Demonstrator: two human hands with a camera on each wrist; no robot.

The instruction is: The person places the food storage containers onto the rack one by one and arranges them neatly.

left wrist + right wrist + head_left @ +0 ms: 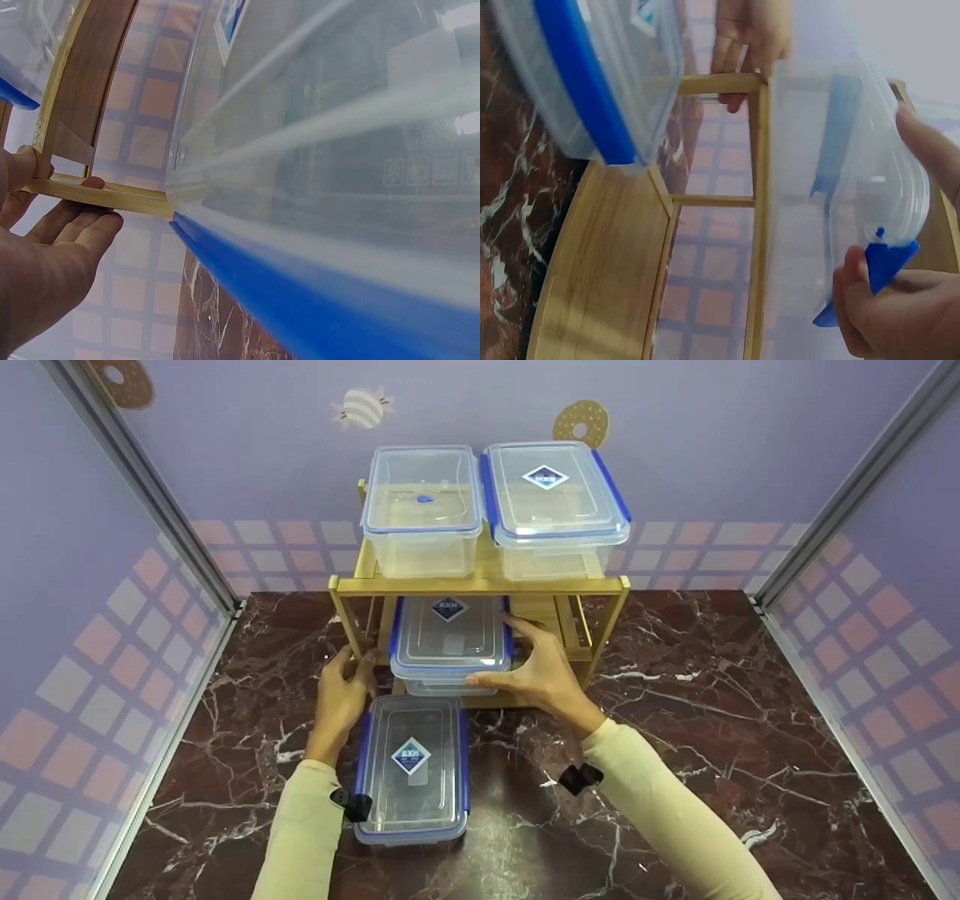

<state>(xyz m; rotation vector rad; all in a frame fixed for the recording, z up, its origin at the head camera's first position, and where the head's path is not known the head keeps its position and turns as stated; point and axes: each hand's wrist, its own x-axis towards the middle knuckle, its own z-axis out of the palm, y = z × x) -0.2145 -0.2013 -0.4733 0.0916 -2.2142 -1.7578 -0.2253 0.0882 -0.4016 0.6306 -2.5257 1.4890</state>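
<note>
Clear plastic box, blue clips, gripped by right hand, bamboo rack

The person wears long, close-fitting pale cream sleeves, ending at the wrists just behind the bare fingers. A small black clip-like mount sits on each sleeve, further back from the fingers.

Marble table bears bamboo rack, lidded container.
</note>
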